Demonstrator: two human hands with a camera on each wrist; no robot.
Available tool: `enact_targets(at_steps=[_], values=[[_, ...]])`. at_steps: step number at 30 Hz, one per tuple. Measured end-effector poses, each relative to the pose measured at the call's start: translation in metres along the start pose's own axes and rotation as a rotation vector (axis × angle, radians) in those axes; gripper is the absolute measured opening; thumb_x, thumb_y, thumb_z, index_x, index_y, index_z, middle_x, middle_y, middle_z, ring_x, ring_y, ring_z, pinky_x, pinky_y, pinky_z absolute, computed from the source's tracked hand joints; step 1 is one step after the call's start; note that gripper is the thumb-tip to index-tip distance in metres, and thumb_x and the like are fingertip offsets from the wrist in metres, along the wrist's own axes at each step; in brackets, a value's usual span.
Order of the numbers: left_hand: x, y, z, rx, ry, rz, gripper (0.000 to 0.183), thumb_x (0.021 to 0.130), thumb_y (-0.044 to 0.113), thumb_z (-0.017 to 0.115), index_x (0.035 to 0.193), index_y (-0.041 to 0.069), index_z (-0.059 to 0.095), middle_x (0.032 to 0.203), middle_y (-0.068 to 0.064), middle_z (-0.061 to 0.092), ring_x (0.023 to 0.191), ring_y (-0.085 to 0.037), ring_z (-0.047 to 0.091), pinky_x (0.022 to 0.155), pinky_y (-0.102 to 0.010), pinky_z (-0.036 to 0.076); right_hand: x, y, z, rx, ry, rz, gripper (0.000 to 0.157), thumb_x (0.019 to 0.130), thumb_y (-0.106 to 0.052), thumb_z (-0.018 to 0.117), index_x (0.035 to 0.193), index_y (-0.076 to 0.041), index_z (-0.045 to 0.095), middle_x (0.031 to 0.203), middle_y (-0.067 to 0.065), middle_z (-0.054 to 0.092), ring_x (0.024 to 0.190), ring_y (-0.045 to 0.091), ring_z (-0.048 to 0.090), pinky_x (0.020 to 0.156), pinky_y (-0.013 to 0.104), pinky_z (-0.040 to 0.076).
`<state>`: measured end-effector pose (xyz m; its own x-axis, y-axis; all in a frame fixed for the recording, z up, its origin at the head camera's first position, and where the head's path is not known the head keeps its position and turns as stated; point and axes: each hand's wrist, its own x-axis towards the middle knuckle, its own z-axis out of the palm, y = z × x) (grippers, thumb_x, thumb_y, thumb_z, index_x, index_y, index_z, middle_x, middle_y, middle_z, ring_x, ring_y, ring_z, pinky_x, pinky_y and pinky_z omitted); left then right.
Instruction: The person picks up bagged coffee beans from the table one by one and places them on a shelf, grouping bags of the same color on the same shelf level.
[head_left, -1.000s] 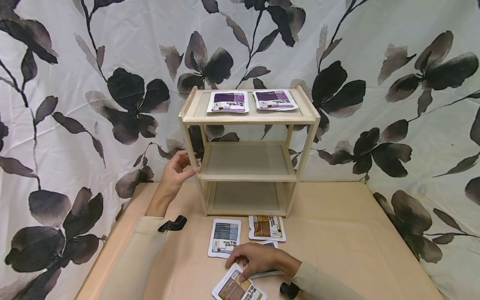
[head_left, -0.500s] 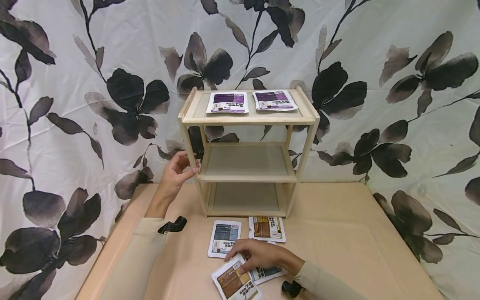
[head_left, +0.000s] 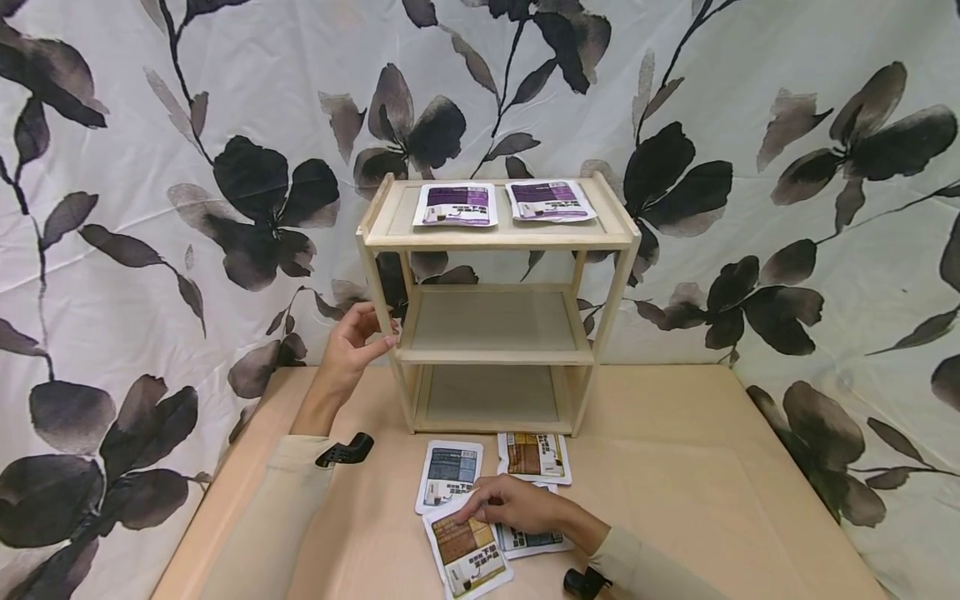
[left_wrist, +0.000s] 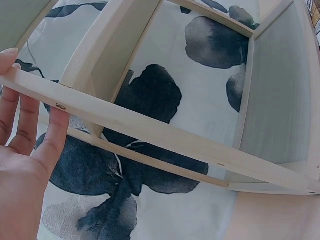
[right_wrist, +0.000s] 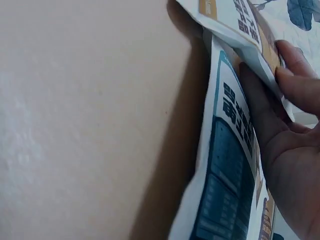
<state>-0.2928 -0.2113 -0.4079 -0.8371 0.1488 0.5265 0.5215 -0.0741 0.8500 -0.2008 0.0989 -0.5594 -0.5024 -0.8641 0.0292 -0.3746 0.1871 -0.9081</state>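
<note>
My left hand (head_left: 345, 346) holds the left front post of a small three-tier wooden shelf (head_left: 495, 357); in the left wrist view, thumb and fingers lie on opposite sides of the post (left_wrist: 150, 127). Lower down, my right hand (head_left: 517, 504) pinches the upper edge of a white pouch with a brown label (head_left: 467, 550). The right wrist view shows this brown pouch (right_wrist: 235, 22) tilted between thumb and fingers, over a blue-label pouch (right_wrist: 225, 165). That blue pouch (head_left: 532, 543) lies partly hidden under my right hand.
Another blue pouch (head_left: 450, 471) and another brown pouch (head_left: 534, 457) lie on the table (head_left: 660, 467) before the shelf. Two purple pouches, one left (head_left: 455, 205) and one right (head_left: 551, 202), lie on the top tier. A floral cloth (head_left: 750, 108) hangs behind.
The pinched brown pouch has moved up toward the shelf and turned more upright in the head view, now overlapping the left blue pouch's lower edge. My left hand stays on the post.
</note>
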Motion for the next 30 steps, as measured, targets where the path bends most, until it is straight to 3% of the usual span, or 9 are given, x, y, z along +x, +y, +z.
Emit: enact_targets(at_steps=[2,6,8,11,14,20,23,26,30], values=[[0.000,0.000,0.000,0.000,-0.001,0.003,0.044,0.087,-0.013,0.068,0.120,0.015,0.062,0.105,-0.014,0.066,0.100,-0.018,0.062,0.088,-0.029,0.050,0.000,0.000,0.002,-0.006,0.013,0.012,0.031,0.102,0.000,0.052,0.120,-0.010,0.075,0.111,0.005,0.068,0.093,0.003,0.051,0.081,0.019,0.041],[0.000,0.001,0.001,0.004,0.001,0.003,0.044,0.087,-0.012,0.069,0.121,0.015,0.062,0.104,-0.006,0.067,0.100,-0.017,0.062,0.088,-0.029,0.050,-0.003,-0.001,0.004,-0.010,0.041,0.083,0.037,0.101,0.003,0.049,0.119,-0.014,0.076,0.120,-0.002,0.073,0.130,0.012,0.052,0.107,0.024,0.038],[0.000,0.001,0.001,0.007,0.001,0.002,0.044,0.087,-0.012,0.069,0.122,0.015,0.062,0.105,-0.007,0.067,0.101,-0.017,0.063,0.088,-0.028,0.050,-0.005,-0.003,0.005,-0.013,0.038,0.098,0.034,0.101,-0.001,0.052,0.121,-0.015,0.075,0.123,-0.003,0.072,0.137,0.018,0.049,0.112,0.028,0.036],[-0.001,0.001,0.001,0.010,0.005,0.004,0.043,0.087,-0.011,0.069,0.122,0.014,0.062,0.106,-0.013,0.066,0.101,-0.018,0.062,0.089,-0.030,0.050,-0.005,-0.005,0.007,-0.038,0.018,0.092,0.028,0.100,-0.013,0.063,0.125,-0.018,0.073,0.120,-0.001,0.068,0.117,0.011,0.054,0.098,0.024,0.042],[-0.001,0.001,0.001,0.015,0.006,0.001,0.043,0.088,-0.011,0.069,0.122,0.014,0.062,0.107,-0.016,0.066,0.101,-0.019,0.062,0.090,-0.032,0.050,-0.005,-0.007,0.008,-0.061,0.006,0.066,0.034,0.095,-0.021,0.072,0.128,-0.019,0.071,0.110,0.003,0.061,0.091,0.008,0.045,0.078,0.021,0.039],[-0.001,0.002,0.001,0.031,0.006,-0.005,0.043,0.088,-0.010,0.069,0.123,0.014,0.062,0.109,-0.022,0.063,0.102,-0.020,0.061,0.090,-0.035,0.048,-0.004,-0.006,0.011,-0.028,0.019,0.031,0.035,0.093,-0.014,0.073,0.128,-0.016,0.070,0.123,0.001,0.065,0.089,0.005,0.048,0.075,0.018,0.044],[-0.002,0.002,0.001,0.028,0.009,-0.005,0.043,0.088,-0.010,0.069,0.124,0.013,0.062,0.109,-0.024,0.063,0.101,-0.019,0.062,0.090,-0.033,0.049,-0.004,-0.007,0.012,-0.004,0.016,0.027,0.035,0.091,-0.012,0.075,0.126,-0.015,0.070,0.123,0.001,0.067,0.076,0.001,0.049,0.066,0.016,0.044],[-0.002,0.002,0.002,0.025,0.012,-0.008,0.043,0.088,-0.010,0.069,0.125,0.011,0.062,0.107,-0.021,0.064,0.101,-0.018,0.062,0.088,-0.030,0.050,-0.004,-0.010,0.012,0.012,0.001,0.022,0.036,0.090,-0.011,0.076,0.126,-0.016,0.070,0.119,0.003,0.068,0.065,-0.002,0.045,0.058,0.014,0.040],[-0.002,0.002,0.002,0.021,0.015,-0.011,0.043,0.088,-0.010,0.070,0.125,0.010,0.062,0.106,-0.016,0.065,0.100,-0.018,0.062,0.089,-0.029,0.050,-0.006,-0.017,0.009,0.020,-0.006,0.025,0.035,0.093,-0.012,0.073,0.128,-0.017,0.068,0.122,0.002,0.065,0.066,-0.002,0.044,0.061,0.015,0.041]])
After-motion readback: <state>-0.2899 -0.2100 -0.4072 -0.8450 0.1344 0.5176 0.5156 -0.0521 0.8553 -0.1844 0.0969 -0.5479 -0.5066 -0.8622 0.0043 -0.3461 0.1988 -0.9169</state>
